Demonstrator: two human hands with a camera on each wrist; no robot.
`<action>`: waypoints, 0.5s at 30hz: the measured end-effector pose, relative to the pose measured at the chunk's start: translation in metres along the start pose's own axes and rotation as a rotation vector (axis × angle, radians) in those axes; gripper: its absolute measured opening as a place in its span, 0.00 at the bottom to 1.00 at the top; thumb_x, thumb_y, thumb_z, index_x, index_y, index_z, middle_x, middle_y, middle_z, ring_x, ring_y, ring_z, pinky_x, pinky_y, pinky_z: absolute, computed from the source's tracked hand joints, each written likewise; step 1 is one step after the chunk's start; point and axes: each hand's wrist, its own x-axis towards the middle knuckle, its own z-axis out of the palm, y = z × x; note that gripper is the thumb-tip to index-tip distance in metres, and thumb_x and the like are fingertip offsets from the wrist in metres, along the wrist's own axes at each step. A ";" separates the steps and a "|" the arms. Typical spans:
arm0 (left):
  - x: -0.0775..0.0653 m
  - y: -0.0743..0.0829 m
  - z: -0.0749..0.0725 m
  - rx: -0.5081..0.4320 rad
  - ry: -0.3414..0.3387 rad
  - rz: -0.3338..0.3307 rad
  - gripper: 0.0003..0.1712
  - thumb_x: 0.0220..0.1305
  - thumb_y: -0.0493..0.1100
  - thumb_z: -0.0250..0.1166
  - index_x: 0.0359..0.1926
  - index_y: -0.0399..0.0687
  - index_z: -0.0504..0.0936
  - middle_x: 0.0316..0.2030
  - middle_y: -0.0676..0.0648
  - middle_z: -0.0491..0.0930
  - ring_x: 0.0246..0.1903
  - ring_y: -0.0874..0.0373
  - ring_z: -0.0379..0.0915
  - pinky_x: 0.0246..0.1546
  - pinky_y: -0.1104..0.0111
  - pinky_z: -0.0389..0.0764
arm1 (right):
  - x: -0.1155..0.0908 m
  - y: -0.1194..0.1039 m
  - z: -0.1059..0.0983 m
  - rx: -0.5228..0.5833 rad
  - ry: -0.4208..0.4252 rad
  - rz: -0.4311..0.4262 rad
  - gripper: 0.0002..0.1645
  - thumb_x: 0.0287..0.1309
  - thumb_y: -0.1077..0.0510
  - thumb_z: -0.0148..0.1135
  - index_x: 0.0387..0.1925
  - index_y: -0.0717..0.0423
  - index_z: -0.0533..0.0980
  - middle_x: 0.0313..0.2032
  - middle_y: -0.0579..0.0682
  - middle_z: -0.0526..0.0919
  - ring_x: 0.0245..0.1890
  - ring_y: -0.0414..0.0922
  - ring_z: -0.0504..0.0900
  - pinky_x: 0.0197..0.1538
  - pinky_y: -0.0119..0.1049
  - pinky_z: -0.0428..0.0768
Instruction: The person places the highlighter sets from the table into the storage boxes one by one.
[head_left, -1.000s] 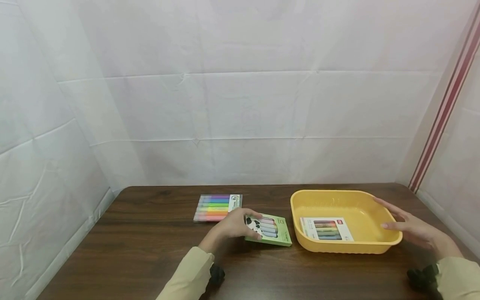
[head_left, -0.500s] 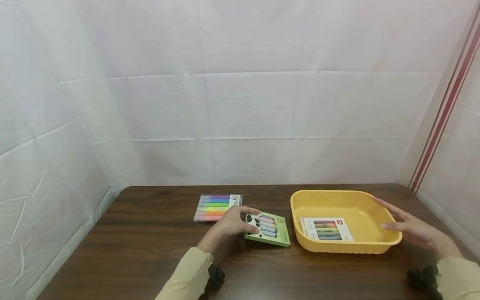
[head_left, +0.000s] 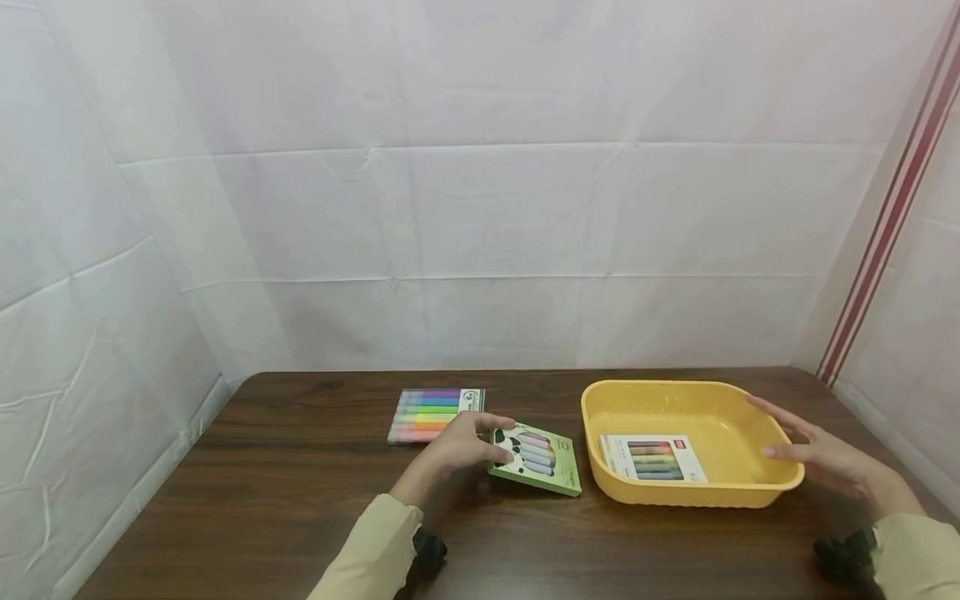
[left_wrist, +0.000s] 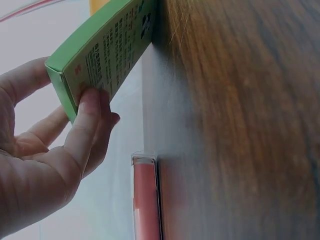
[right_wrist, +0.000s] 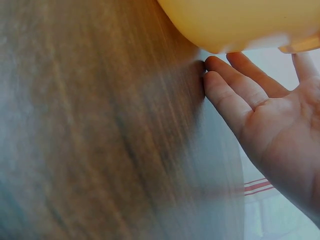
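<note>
My left hand (head_left: 459, 442) pinches the left end of a flat green marker box (head_left: 542, 461) with a cow-spot pattern and pastel markers pictured on it. In the left wrist view, the gripped end of the green box (left_wrist: 107, 55) is raised off the table and its far end slopes down to the wood. My right hand (head_left: 832, 458) holds the right end of a yellow plastic basin (head_left: 667, 495), thumb over the rim and fingers along the outside. The right wrist view has those fingers (right_wrist: 232, 95) stretched beside the basin's underside.
A white-carded pack of markers (head_left: 652, 458) lies inside the basin at its left. Behind my left hand, a clear pack of rainbow-coloured pens (head_left: 423, 417) lies on the dark wooden table (head_left: 300, 500). White cloth (head_left: 495, 217) hangs behind the table and along both sides.
My left hand has shifted slightly left, and the left end of the green box has tipped up in its grip. The right hand and the basin have stayed put.
</note>
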 end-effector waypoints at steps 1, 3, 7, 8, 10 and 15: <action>0.000 0.000 0.000 -0.018 -0.001 -0.012 0.26 0.46 0.34 0.70 0.51 0.41 0.78 0.52 0.41 0.73 0.46 0.54 0.68 0.41 0.65 0.76 | 0.000 0.000 0.000 0.000 0.002 0.000 0.45 0.63 0.64 0.47 0.70 0.39 0.36 0.55 0.31 0.52 0.51 0.33 0.71 0.50 0.39 0.75; -0.001 0.001 0.000 -0.053 -0.004 -0.033 0.26 0.47 0.34 0.69 0.51 0.41 0.78 0.51 0.41 0.73 0.43 0.55 0.70 0.39 0.64 0.77 | 0.000 0.000 0.000 0.001 0.004 0.005 0.45 0.63 0.64 0.48 0.70 0.39 0.36 0.55 0.32 0.52 0.51 0.34 0.71 0.50 0.39 0.74; -0.003 0.002 0.000 -0.107 -0.011 -0.055 0.25 0.47 0.33 0.68 0.51 0.40 0.78 0.49 0.40 0.73 0.34 0.58 0.73 0.34 0.63 0.80 | 0.000 -0.001 0.001 -0.002 0.007 0.009 0.45 0.63 0.64 0.48 0.70 0.39 0.36 0.55 0.32 0.51 0.51 0.34 0.71 0.50 0.40 0.74; -0.003 0.002 0.000 -0.109 -0.010 -0.053 0.25 0.47 0.33 0.69 0.51 0.40 0.78 0.49 0.40 0.73 0.34 0.58 0.72 0.33 0.64 0.80 | 0.000 -0.001 0.001 -0.003 0.007 0.010 0.45 0.63 0.64 0.48 0.70 0.39 0.36 0.55 0.32 0.51 0.51 0.34 0.71 0.50 0.40 0.74; -0.004 0.002 -0.001 -0.117 -0.009 -0.048 0.25 0.47 0.34 0.69 0.50 0.40 0.78 0.49 0.40 0.75 0.34 0.58 0.73 0.33 0.64 0.80 | 0.000 -0.001 0.001 -0.003 0.009 0.011 0.45 0.63 0.64 0.48 0.70 0.38 0.36 0.55 0.32 0.51 0.51 0.33 0.71 0.50 0.40 0.75; -0.005 0.001 -0.003 -0.126 -0.017 -0.042 0.24 0.46 0.35 0.70 0.48 0.39 0.79 0.42 0.42 0.79 0.32 0.60 0.73 0.34 0.65 0.79 | 0.000 -0.001 0.001 -0.004 0.013 0.013 0.45 0.63 0.64 0.48 0.70 0.38 0.36 0.56 0.33 0.51 0.51 0.33 0.71 0.50 0.40 0.75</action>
